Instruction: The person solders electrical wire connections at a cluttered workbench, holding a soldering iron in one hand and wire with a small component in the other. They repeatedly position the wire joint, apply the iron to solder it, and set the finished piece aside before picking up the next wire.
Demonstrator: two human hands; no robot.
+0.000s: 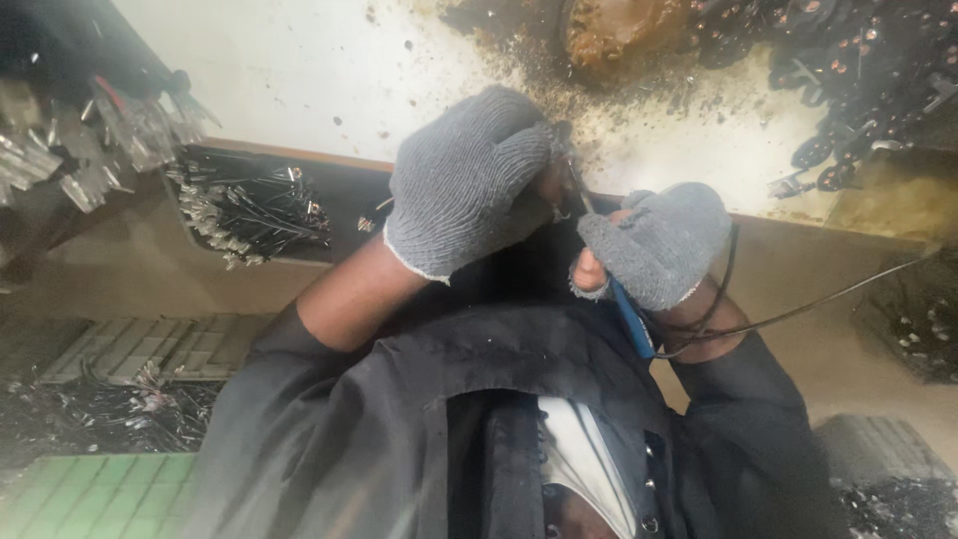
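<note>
Blue-handled tool (631, 321) w/ black cord (798, 311) is sitting in right hand (659, 245), fist closing round it, tip by left hand (469, 180). Left hand is curling shut, pinching smth small, can't tell what. Both hovering over stained worktop (299, 80) edge. Wire tray (249, 210) lying left of tool.

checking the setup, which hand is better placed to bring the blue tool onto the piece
Right. The right hand already grips the blue-handled tool, its end beside the small piece pinched in the left hand, which is occupied holding it.
</note>
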